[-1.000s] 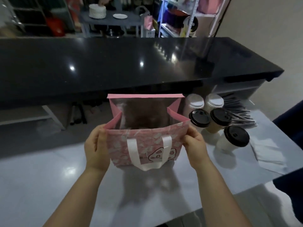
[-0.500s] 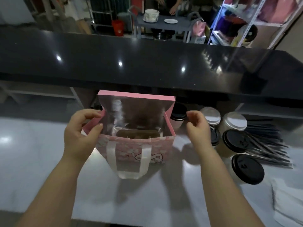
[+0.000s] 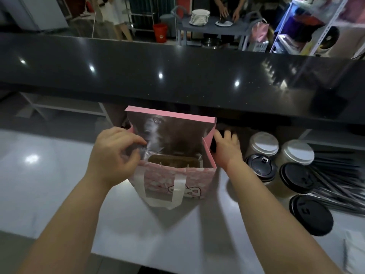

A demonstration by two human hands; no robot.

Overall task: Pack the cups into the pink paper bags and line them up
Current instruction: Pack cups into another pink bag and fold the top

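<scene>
head view: a pink paper bag [image 3: 173,175] stands upright and open on the white counter [image 3: 59,175], its mouth showing a silvery lining and a brown cardboard insert [image 3: 171,161] at the bottom. a white ribbon handle [image 3: 164,194] hangs down the bag's near face, beside a small cartoon print.

the left hand [image 3: 114,155] is at the bag's left wall, fingers curled, thumb and fingertips pinching the folded side panel at the rim.

the right hand [image 3: 227,149] reaches past the bag's right wall, touching or just beside it, fingers fanned toward something dark behind the bag's far right corner. the spot is blurred and shadowed, so whether the hand has hold of anything cannot be told.

to the right of the bag stand the cups: two white-lidded cups [image 3: 263,144] farther back and three black-lidded cups [image 3: 299,177] nearer, close together, none inside the bag. right of the cups lies a bundle of black straws [image 3: 339,175].

behind the bag runs a glossy black countertop [image 3: 177,76].
</scene>
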